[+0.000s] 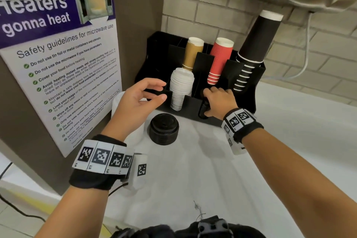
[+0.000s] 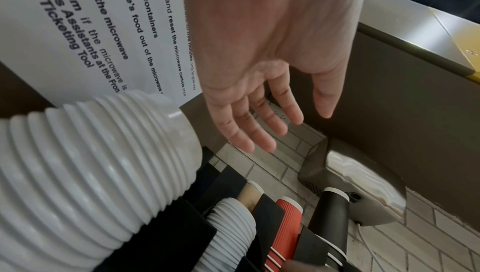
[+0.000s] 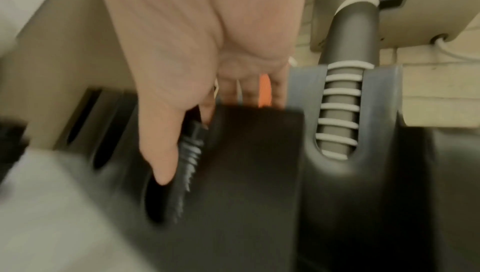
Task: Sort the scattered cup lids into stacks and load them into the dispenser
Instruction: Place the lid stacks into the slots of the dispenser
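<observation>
Black plastic lids, ribbed at the edges, are going into the dispenser (image 1: 193, 102) right now: the right hand (image 1: 220, 100) grips a short stack of black lids (image 1: 203, 109) on edge, thumb on the near side and fingers curled over the top, in the slot at centre frame below the red cups (image 1: 220, 60). One slot to the left stands a tall stack of white lids (image 1: 181, 89), leaning against the tan cups (image 1: 192, 54). Another black lid stack (image 1: 163, 128) sits on the white bench (image 1: 212, 170) just in front of the dispenser, between the two wrists. Left hand (image 1: 139, 100) hovers at the dispenser's left edge, palm turned inward, fingers relaxed and spread, holding nothing. Beside it, low in the left wrist view, a second white lid stack (image 2: 91, 174) lies on its side. Black cups (image 1: 255, 44) fill the rightmost slot.
</observation>
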A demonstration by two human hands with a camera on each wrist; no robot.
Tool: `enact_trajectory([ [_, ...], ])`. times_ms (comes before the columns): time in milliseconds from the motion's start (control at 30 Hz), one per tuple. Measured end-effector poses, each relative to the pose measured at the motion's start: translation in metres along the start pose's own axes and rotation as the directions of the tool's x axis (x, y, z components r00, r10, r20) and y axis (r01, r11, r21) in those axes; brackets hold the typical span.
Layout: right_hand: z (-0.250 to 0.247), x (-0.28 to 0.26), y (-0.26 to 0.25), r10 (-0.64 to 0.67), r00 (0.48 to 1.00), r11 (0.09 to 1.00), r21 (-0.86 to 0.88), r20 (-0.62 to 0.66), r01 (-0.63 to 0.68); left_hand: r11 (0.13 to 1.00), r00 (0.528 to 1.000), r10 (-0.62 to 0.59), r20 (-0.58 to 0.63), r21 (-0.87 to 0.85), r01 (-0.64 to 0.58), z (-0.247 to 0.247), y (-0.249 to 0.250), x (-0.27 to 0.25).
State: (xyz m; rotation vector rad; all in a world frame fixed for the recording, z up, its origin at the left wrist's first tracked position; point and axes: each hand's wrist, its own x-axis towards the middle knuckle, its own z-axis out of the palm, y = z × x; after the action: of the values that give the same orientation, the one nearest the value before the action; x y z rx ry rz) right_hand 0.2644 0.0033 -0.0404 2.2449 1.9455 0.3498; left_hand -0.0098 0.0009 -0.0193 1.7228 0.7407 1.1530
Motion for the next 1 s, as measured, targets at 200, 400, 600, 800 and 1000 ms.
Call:
enact_trajectory([
  [200, -0.037, -0.002, -0.042, -0.222, 0.954, 0.789, 0.538, -0.202, 0.297, 1.000, 1.000, -0.001, -0.002, 0.002, 0.001, 0.002, 0.003, 0.002],
  [400, -0.016, 0.000, -0.099, -0.423, 0.836, 0.839, 0.499, 0.351, 0.215, 1.000, 1.000, 0.010, 0.011, -0.010, -0.010, 0.000, 0.003, -0.003],
  [600, 0.002, 0.003, -0.113, -0.385, 0.867, 0.867, 0.445, 0.315, 0.224, 1.000, 1.000, -0.026, -0.007, 0.013, 0.026, -0.007, -0.001, -0.009],
  [800, -0.014, -0.003, -0.088, -0.338, 0.933, 0.670, 0.727, 0.122, 0.148, 1.000, 1.000, 0.000, -0.023, -0.026, -0.001, -0.005, -0.001, -0.009],
  [1000, -0.044, -0.050, -0.065, -0.213, 0.970, -0.052, 0.992, -0.121, 0.112, 0.995, 0.986, -0.047, 0.163, -0.074, 0.059, 0.012, -0.005, -0.010],
])
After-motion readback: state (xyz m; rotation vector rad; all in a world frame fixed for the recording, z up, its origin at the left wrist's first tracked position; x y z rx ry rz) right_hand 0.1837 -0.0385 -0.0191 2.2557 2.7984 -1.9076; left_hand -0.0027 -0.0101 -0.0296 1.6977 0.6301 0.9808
